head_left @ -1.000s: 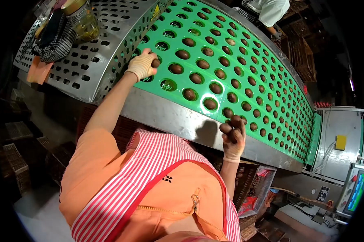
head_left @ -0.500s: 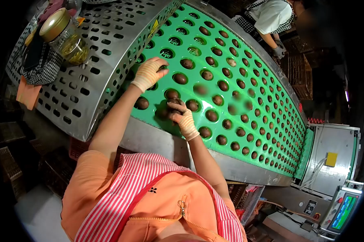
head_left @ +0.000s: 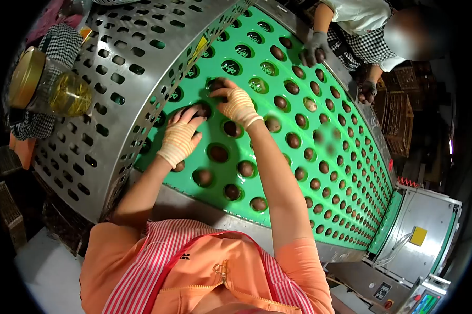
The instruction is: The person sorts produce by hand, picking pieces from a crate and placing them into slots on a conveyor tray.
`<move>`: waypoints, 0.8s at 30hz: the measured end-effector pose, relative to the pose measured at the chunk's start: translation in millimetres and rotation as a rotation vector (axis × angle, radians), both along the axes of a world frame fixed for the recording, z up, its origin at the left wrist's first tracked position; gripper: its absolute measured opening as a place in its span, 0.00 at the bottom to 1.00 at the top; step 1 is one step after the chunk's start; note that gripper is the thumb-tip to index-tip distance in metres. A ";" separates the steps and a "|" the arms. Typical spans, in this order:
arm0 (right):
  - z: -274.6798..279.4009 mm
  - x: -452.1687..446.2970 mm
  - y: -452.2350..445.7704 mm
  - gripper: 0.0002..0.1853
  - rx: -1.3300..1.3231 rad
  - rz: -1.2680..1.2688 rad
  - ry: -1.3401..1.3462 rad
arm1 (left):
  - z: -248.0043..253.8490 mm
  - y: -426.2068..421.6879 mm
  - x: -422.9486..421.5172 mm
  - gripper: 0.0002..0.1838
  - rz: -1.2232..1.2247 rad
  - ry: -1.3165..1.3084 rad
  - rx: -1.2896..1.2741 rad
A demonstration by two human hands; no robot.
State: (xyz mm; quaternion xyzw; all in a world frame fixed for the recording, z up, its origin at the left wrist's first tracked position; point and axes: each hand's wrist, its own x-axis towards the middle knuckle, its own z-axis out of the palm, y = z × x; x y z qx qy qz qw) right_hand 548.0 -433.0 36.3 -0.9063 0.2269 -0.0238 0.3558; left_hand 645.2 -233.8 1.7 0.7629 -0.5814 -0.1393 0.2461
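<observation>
A green panel (head_left: pixel 257 116) with rows of round cups lies before me, many cups holding dark brown eggs (head_left: pixel 217 153). My left hand (head_left: pixel 179 137), in a striped cream glove with bare fingertips, reaches over a cup on the near left. Its fingers stretch onto a dark egg (head_left: pixel 202 110), with the thumb apart. Farther out, my right hand (head_left: pixel 237 104), gloved alike, has its fingers bent round another dark egg (head_left: pixel 213 83) at a cup; the fingers partly hide it. Beyond both hands, several cups show dark bottoms with pale embossed marks (head_left: pixel 230 67).
A slotted metal cover (head_left: pixel 115 78) rises on the left, bearing a gold-lidded jar (head_left: pixel 71 94). Across the panel, a co-worker's gloved hand (head_left: pixel 315 49) reaches over the edge; their other hand (head_left: pixel 367 92) holds dark eggs. Baskets (head_left: pixel 395 123) stand behind. A metal cabinet (head_left: pixel 416 230) stands right.
My right hand has moved up and away from the near cups. The left hand has come down and nearer. The co-worker has moved closer, one hand now at the panel's edge. The view has shifted.
</observation>
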 end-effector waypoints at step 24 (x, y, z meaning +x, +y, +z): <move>11.0 -246.0 140.6 0.18 -0.284 -0.852 -0.254 | -15.7 -115.8 22.3 0.22 0.065 -0.034 -0.118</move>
